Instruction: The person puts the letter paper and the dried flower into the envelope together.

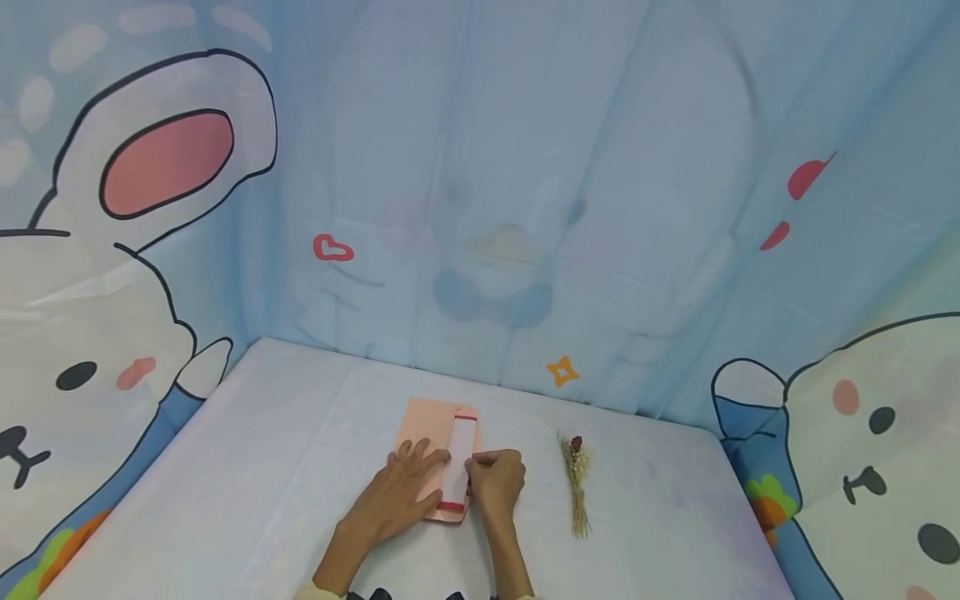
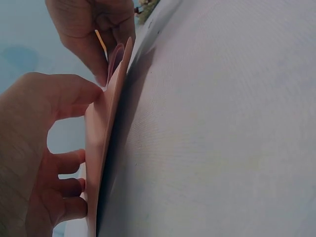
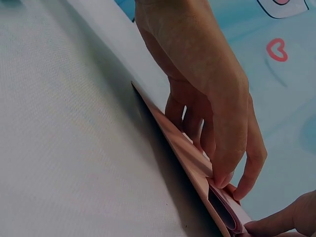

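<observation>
A pink card lies on the white-covered table, with a white paper strip with red ends along its right side. My left hand rests on the card with fingers spread, its thumb near the strip's lower end. At the strip's right edge, my right hand pinches the paper between thumb and curled forefinger. The left wrist view shows the card edge-on, with a curved paper fold standing at its end beside the right hand. In the right wrist view the fold lies between both hands.
A small bundle of dried flowers with a dark red bloom lies to the right of the right hand. The white tabletop extends around the card. A blue curtain printed with cartoon animals stands behind and at both sides.
</observation>
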`<action>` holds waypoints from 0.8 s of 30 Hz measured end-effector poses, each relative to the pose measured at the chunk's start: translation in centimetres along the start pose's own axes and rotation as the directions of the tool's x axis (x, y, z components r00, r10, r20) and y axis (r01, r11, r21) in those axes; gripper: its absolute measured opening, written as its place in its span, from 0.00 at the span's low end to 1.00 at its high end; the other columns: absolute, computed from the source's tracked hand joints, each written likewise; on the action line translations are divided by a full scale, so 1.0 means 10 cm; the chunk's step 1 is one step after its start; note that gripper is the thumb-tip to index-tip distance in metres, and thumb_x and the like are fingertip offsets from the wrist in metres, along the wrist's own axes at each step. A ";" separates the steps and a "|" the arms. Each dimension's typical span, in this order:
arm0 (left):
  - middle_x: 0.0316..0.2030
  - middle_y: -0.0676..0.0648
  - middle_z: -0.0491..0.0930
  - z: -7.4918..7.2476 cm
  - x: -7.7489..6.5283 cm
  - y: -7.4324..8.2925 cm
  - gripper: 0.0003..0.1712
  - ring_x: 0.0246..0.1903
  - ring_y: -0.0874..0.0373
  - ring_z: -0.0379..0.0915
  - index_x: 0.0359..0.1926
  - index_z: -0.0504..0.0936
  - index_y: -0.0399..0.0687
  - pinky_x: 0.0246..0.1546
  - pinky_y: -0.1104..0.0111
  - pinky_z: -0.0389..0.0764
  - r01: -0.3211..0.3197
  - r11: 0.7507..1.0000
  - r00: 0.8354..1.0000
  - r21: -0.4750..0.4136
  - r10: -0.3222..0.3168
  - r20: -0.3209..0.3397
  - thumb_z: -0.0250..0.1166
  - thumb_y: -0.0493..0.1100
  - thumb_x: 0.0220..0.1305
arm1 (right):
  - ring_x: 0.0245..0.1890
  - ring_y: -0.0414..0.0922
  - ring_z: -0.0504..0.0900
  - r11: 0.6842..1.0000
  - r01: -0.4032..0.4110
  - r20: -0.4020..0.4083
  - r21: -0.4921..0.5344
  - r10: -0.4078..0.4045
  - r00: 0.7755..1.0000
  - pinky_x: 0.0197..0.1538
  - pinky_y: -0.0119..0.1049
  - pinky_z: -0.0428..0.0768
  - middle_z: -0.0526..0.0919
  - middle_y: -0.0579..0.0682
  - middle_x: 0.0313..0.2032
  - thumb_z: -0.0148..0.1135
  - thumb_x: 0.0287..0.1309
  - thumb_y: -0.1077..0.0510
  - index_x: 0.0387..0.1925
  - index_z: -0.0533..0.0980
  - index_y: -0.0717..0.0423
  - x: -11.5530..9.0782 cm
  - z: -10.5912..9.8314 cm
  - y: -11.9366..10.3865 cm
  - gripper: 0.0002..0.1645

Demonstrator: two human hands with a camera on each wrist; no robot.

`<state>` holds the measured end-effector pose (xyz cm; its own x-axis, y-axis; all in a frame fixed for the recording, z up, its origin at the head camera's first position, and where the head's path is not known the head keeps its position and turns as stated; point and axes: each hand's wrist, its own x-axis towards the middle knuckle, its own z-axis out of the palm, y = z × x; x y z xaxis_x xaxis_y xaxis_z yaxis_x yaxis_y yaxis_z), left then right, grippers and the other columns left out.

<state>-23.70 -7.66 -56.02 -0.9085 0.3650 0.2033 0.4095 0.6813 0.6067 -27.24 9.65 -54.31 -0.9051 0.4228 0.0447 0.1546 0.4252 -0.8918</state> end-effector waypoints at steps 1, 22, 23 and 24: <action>0.82 0.31 0.63 0.00 0.00 0.00 0.31 0.81 0.23 0.57 0.79 0.72 0.53 0.80 0.30 0.61 -0.002 1.000 1.000 0.000 0.002 -0.003 0.61 0.52 0.80 | 0.18 0.42 0.82 1.000 0.003 0.004 -0.001 -0.003 1.000 0.24 0.31 0.85 0.89 0.59 0.28 0.73 0.62 0.71 0.35 0.88 0.69 0.00 0.01 -0.01 0.02; 0.81 0.30 0.65 0.01 0.03 -0.05 0.32 0.81 0.24 0.58 0.78 0.72 0.53 0.79 0.32 0.64 -0.011 1.000 1.000 0.022 0.011 -0.019 0.62 0.51 0.78 | 0.18 0.42 0.85 0.996 0.087 0.085 0.022 -0.088 0.992 0.21 0.29 0.84 0.89 0.59 0.24 0.70 0.58 0.75 0.32 0.88 0.71 -0.04 0.13 -0.03 0.04; 0.81 0.30 0.65 0.01 0.03 -0.04 0.32 0.81 0.24 0.58 0.78 0.72 0.53 0.79 0.32 0.63 -0.009 1.000 1.000 0.018 0.009 -0.017 0.62 0.51 0.78 | 0.18 0.43 0.85 0.996 0.085 0.086 0.025 -0.086 0.993 0.21 0.29 0.84 0.89 0.59 0.23 0.70 0.58 0.75 0.32 0.88 0.71 -0.04 0.13 -0.03 0.04; 0.81 0.30 0.65 0.01 0.03 -0.04 0.32 0.81 0.24 0.57 0.78 0.72 0.53 0.80 0.32 0.63 -0.007 1.000 1.000 0.015 0.007 -0.014 0.62 0.51 0.78 | 0.18 0.43 0.85 0.996 0.083 0.087 0.027 -0.085 0.993 0.21 0.29 0.84 0.89 0.59 0.23 0.70 0.58 0.76 0.32 0.88 0.71 -0.05 0.14 -0.03 0.04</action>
<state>-24.13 -7.78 -56.30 -0.9067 0.3606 0.2187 0.4169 0.6884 0.5936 -27.41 8.25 -54.68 -0.9460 0.3139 0.0814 0.0680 0.4376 -0.8966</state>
